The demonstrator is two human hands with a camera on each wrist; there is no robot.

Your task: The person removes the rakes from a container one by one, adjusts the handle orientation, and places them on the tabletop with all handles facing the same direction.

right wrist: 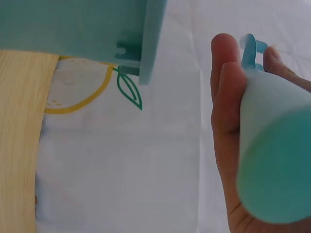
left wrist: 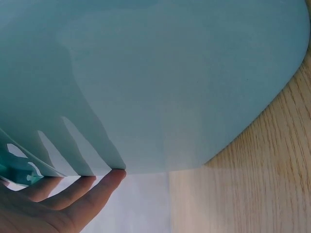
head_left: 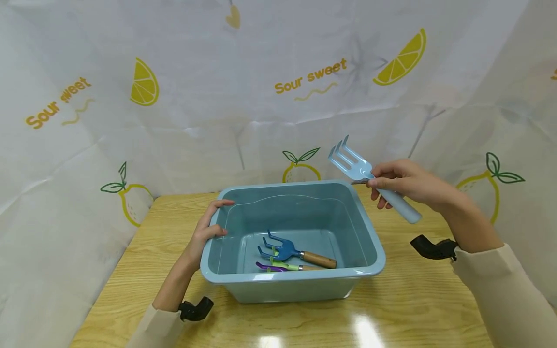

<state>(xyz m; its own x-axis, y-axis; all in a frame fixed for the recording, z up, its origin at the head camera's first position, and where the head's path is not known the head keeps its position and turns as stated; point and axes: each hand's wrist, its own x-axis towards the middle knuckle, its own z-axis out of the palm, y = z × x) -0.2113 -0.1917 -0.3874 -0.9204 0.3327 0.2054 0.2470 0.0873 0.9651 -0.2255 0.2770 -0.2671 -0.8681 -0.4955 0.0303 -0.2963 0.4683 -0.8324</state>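
Note:
A light blue hand rake [head_left: 352, 164] with bent tines is in my right hand [head_left: 406, 182], held by its thick pale handle to the right of the tub and above its rim. Close up in the right wrist view, the handle [right wrist: 272, 145] lies between thumb and fingers. My left hand [head_left: 204, 234] grips the left rim of a grey-blue plastic tub [head_left: 287, 288], its fingers [left wrist: 99, 194] against the wall. Inside the tub lie a dark blue hand rake [head_left: 285, 250] with a wooden handle, a green tool [head_left: 285, 266] and a purple one [head_left: 271, 267], partly hidden by the front rim.
The tub stands on a wooden table [head_left: 417, 295]. Behind and to the sides hangs a white cloth [head_left: 196, 96] printed with lemons. Black wrist mounts [head_left: 197, 309] sit at both sleeve cuffs.

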